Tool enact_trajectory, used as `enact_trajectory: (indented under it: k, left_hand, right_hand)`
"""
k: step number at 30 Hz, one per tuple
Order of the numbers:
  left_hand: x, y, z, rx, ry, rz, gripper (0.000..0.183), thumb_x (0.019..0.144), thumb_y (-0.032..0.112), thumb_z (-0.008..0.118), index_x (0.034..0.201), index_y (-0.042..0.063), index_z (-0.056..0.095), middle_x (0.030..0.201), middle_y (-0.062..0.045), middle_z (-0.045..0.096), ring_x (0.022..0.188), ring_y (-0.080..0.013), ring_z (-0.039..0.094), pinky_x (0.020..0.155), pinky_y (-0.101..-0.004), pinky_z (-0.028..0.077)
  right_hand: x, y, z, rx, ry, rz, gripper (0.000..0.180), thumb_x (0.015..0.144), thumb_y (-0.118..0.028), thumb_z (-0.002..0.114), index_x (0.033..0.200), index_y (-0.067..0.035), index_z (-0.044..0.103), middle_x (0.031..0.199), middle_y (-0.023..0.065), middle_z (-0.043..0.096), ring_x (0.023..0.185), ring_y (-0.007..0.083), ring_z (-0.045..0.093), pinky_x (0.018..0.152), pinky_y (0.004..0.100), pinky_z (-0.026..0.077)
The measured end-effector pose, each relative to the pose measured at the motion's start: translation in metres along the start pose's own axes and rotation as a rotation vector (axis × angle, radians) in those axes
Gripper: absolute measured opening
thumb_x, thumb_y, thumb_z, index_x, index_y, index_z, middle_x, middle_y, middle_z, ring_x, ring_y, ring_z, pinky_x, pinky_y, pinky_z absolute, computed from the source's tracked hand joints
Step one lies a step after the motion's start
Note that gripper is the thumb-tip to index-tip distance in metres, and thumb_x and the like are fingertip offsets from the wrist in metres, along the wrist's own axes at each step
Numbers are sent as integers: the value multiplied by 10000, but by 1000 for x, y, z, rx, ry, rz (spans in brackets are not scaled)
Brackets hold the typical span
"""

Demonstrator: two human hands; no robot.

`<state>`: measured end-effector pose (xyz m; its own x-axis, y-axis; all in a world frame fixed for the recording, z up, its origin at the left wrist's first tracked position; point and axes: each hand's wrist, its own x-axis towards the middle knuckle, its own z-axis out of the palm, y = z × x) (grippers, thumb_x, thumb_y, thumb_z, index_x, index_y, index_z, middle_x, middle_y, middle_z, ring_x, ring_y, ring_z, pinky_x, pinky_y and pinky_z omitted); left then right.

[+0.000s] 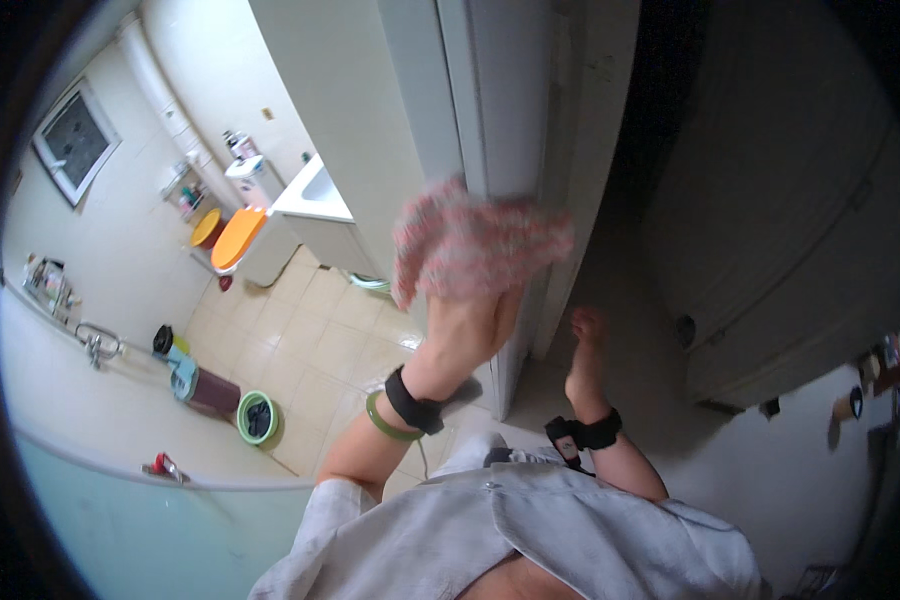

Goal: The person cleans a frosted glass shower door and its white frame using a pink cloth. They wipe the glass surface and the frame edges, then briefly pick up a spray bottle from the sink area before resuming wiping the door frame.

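My left hand (465,326) grips a pink and grey cloth (487,244) and holds it up against the white door frame (510,112). The cloth is blurred and covers most of the fingers. A black strap and a green bangle circle the left wrist. In the dimmer space right of the frame, my right hand (588,352) is raised with its fingers loosely bent. Nothing can be seen in it, and it appears apart from the frame. A black strap with a small device (566,442) sits on the right wrist.
Left of the frame is a bathroom with a tiled floor (330,322), an orange-lidded toilet (238,238), a white washbasin (319,187) and a green bin (258,418). A pale green panel (142,532) lies at lower left. A large dark panel (780,202) stands at right.
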<state>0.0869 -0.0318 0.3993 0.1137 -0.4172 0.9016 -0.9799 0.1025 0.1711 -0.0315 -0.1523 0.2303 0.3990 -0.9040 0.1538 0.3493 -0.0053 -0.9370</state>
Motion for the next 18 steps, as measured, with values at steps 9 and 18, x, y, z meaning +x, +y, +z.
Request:
enact_trajectory:
  k: [9,18]
  left_hand:
    - [98,30,-22,307,73,-119,202,912,74,465,1046,8,601,1015,-190,606,924,-339,550,801,-419,404]
    - [37,22,4,507,214,13,260,902,126,413,1043,-2,590,1001,-126,616,903,-271,528,837,-428,338]
  right_hand:
    - [22,-23,-30,6,-57,231,202,911,-248,503,1020,-81,538,983,34,556,958,134,512,900,287,382]
    - [22,20,-44,-219,-340,240,185,927,-258,508,953,-75,505,913,22,498,863,118,471,822,276,382]
